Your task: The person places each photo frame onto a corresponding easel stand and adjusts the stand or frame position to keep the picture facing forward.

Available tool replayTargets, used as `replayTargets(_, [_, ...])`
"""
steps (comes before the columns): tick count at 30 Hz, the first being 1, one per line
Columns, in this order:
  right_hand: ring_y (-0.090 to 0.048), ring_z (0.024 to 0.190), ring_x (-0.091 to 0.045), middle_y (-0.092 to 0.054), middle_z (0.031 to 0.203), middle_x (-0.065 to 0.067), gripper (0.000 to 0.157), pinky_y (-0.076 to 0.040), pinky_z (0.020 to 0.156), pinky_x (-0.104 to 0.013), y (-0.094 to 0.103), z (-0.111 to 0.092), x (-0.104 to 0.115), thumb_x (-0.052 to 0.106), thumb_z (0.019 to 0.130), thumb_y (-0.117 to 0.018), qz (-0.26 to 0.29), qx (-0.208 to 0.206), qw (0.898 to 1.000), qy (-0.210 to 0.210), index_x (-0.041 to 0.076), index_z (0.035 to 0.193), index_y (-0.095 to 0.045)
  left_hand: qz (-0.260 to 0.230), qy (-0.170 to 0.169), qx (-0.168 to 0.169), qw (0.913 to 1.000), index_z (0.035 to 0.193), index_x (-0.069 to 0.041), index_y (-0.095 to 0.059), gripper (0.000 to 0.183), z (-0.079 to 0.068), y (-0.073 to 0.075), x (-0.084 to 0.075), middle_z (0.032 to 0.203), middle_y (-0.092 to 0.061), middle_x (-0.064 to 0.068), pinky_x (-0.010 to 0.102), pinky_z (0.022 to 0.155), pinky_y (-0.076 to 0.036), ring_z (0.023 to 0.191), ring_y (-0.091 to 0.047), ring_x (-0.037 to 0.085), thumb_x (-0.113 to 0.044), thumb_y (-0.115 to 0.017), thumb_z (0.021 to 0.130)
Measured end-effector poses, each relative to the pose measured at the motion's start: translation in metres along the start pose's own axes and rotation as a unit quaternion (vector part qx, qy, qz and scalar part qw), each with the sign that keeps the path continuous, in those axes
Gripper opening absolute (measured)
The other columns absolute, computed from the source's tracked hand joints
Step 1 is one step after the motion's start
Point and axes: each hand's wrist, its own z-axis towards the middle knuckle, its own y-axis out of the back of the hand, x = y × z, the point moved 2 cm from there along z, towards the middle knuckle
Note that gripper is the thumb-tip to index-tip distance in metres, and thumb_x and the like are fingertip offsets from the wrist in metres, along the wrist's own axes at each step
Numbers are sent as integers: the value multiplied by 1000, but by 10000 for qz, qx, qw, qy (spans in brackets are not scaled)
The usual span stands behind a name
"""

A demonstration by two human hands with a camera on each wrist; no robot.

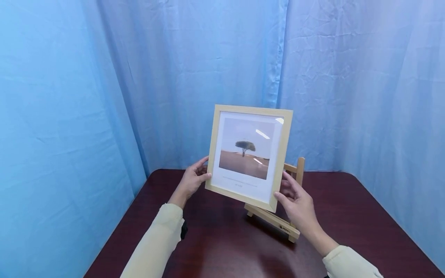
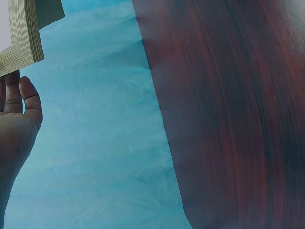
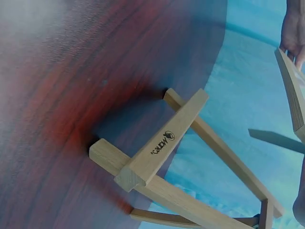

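A light wooden picture frame (image 1: pixel 245 154) with a print of a lone tree is held up, leaning slightly, between both hands. My left hand (image 1: pixel 192 177) grips its lower left edge, thumb on the front and fingers behind. At the lower right edge my right hand (image 1: pixel 299 200) pinches it the same way. Behind and below the frame stands a small wooden tabletop easel (image 1: pixel 272 220), partly hidden by it. In the right wrist view, the easel's ledge (image 3: pixel 164 138) carries a printed logo, and the frame is apart from it. A grey flap (image 2: pixel 50 12) juts from the frame's back.
The easel rests on a dark red-brown wooden table (image 1: pixel 215 239) with rounded far corners. Light blue curtains (image 1: pixel 174 77) hang behind the table and along both sides.
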Motion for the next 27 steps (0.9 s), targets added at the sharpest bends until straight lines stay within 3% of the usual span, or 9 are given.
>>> replayTargets(12, [-64, 93, 2, -62, 117, -17, 70, -52, 76, -15, 21, -20, -3, -5, 86, -73, 17, -271, 9995, 171, 9, 149, -45, 34, 4, 278, 9996, 148, -3, -45, 62, 9, -29, 4, 122, -63, 25, 29, 84, -52, 103, -62, 26, 8, -65, 90])
replayTargets(18, [-64, 93, 2, -63, 116, -9, 70, -52, 76, -14, 29, -28, -4, -5, 86, -73, -189, -459, 9987, 108, 12, 149, -47, -44, -154, 470, 9988, 147, 0, -44, 60, 11, -40, 5, 120, -63, 28, 29, 83, -52, 101, -63, 26, 7, -64, 91])
replayTargets(27, [-65, 94, 1, -62, 112, 7, 72, -53, 77, -16, 43, -37, -11, -10, 85, -71, -152, -498, 9986, 76, 12, 149, -46, -12, 19, 553, 9985, 147, -4, -47, 61, 12, -57, 7, 117, -65, 23, 30, 82, -52, 98, -62, 22, 6, -66, 90])
